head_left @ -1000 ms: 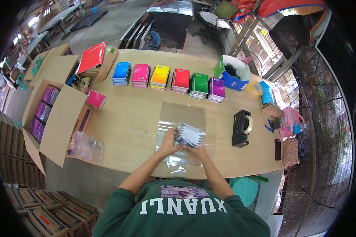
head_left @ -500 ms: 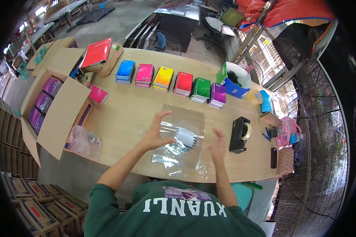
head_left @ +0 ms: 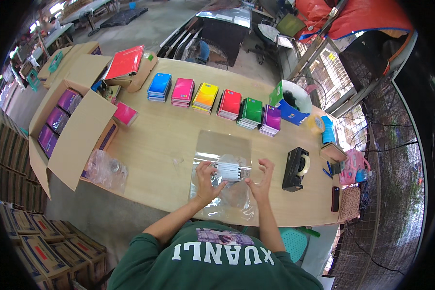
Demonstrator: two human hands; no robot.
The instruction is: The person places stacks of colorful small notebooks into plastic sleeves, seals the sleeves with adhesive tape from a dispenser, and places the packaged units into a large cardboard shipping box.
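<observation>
A bundle of small notebooks [head_left: 228, 171], white page edges facing up, rests on a sheet of clear plastic film [head_left: 224, 141] at the table's near middle. My left hand [head_left: 208, 186] is round the bundle's left end, its fingers curled on the far side and its thumb on the near side. Beside the right end is my right hand [head_left: 261, 182], thumb close to the bundle and fingers spread apart. Shine on the film hides whether that thumb touches it. Farther back stand stacked notebooks in blue [head_left: 159, 86], pink, yellow [head_left: 206, 95], red, green and purple.
A black tape dispenser [head_left: 295, 169] stands right of my hands. An open carton [head_left: 77, 140] of purple packs is at the left, with crumpled plastic [head_left: 106, 170] by it. At the back right sits a blue-green box [head_left: 290, 113]; a phone [head_left: 335, 198] lies at the right edge.
My left hand has moved down and closed in round the bundle's left end. My right hand has come in toward its right end. The view has shifted slightly.
</observation>
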